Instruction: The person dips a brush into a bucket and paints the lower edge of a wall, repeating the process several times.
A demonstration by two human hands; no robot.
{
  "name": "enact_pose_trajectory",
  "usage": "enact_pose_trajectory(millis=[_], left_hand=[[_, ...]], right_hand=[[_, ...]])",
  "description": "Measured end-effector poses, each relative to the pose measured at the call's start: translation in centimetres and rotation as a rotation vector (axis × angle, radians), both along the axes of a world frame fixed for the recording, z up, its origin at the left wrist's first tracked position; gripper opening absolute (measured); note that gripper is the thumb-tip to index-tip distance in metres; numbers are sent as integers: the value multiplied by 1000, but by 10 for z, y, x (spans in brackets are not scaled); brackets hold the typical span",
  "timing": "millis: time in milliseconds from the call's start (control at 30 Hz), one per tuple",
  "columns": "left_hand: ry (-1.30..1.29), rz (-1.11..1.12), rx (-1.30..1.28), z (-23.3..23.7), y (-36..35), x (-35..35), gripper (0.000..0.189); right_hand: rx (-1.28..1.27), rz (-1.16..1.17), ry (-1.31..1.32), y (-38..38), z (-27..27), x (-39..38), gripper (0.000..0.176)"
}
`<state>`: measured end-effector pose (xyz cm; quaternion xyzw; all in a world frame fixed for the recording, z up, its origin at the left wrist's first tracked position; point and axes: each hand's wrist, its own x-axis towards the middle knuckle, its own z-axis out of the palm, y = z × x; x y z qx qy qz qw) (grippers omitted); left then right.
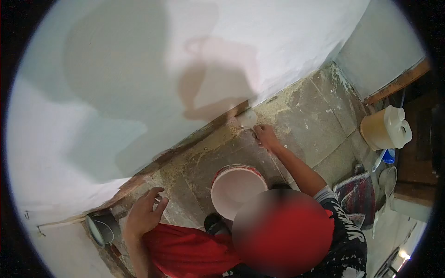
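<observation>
My right hand (265,136) is low by the foot of the wall, fingers pinched on what looks like a putty knife (249,118) with a pale flat blade. Its handle is mostly covered by my fingers. My left hand (149,209) hangs in the air beside my red-clothed leg (185,250), thumb and fingers apart and nothing between them. Between my arms stands a round bucket (236,185) with a whitish inside and red marks on its rim. A blurred red shape (289,231) close to the camera covers part of the bucket's near side.
The white wall (287,46) carries dark shadows. Dusty floor tiles (303,120) run along its base. To the right are a yellowish jerry can (374,127), a blue item (389,156) and a striped cloth (354,197). A dark bucket (110,227) stands at left.
</observation>
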<state>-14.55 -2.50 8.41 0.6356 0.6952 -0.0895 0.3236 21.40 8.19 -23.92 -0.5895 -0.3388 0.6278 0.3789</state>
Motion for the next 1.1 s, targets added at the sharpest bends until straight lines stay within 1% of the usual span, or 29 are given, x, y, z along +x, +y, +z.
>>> enact_pose_trajectory(millis=[67,100,167,233,300,367,400,467,500,533,567,633,667,700,767,800,833,867,900,933,967,1000,1033,1067,1100], left_hand=[[-2,11,-7,1,0,-1,41],[3,21,-17,1,0,-1,41],[6,31,-26,-1,0,-4,41],[15,-64,8,-5,-1,-10,40],[5,-74,10,-8,-1,-10,40],[-6,-76,15,-9,-1,-10,40],[-15,-67,20,-9,-1,-10,40],[-35,-39,19,-9,-3,-10,40],[-28,-99,71,-8,-3,-11,40],[-17,-156,116,-7,-6,-13,40],[-21,-132,100,-6,-10,-14,40],[-21,-181,150,-6,-13,-9,41],[28,-145,76,4,-15,2,42],[6,-115,80,4,-19,2,42],[50,-341,82,1,-33,0,40],[22,-318,59,5,-38,0,40],[-16,-364,64,10,-42,0,39],[-53,-408,77,16,-46,-1,38],[-77,-389,59,22,-49,-1,38],[-100,-367,85,29,-49,-2,38],[-121,-347,111,34,-49,-3,38],[-137,-330,102,38,-50,-5,38],[-141,-309,121,42,-51,-7,42],[-141,-292,141,43,-53,-11,47],[-146,-281,131,42,-56,-15,47]], right_hand=[[81,-54,-12,-5,7,-4,35],[82,-51,-11,-9,6,-5,35],[27,-47,5,-17,4,-4,35],[0,-42,-21,-16,9,-6,35],[-28,-39,-47,-14,7,-6,35],[50,-44,56,-6,2,-5,33],[49,-37,51,-6,6,-4,33],[16,-86,203,-12,28,2,30],[5,-66,191,-15,46,10,30],[-86,9,106,-19,70,21,29],[-177,85,24,-25,93,31,29],[-167,272,-129,-30,135,56,29],[-157,358,-193,-30,172,61,30],[-151,444,-264,-30,211,63,30],[100,571,-529,-29,266,56,35],[126,736,-643,-24,300,48,34],[147,904,-747,-20,330,34,33],[120,935,-755,-24,350,16,33],[137,1117,-869,-27,366,-6,29],[159,1295,-977,-31,371,-24,25],[140,1316,-977,-37,362,-37,25],[233,1439,-931,-46,347,-47,22],[332,1560,-875,-55,329,-56,22],[411,1579,-908,-67,303,-64,23],[490,1591,-938,-79,275,-70,24]])
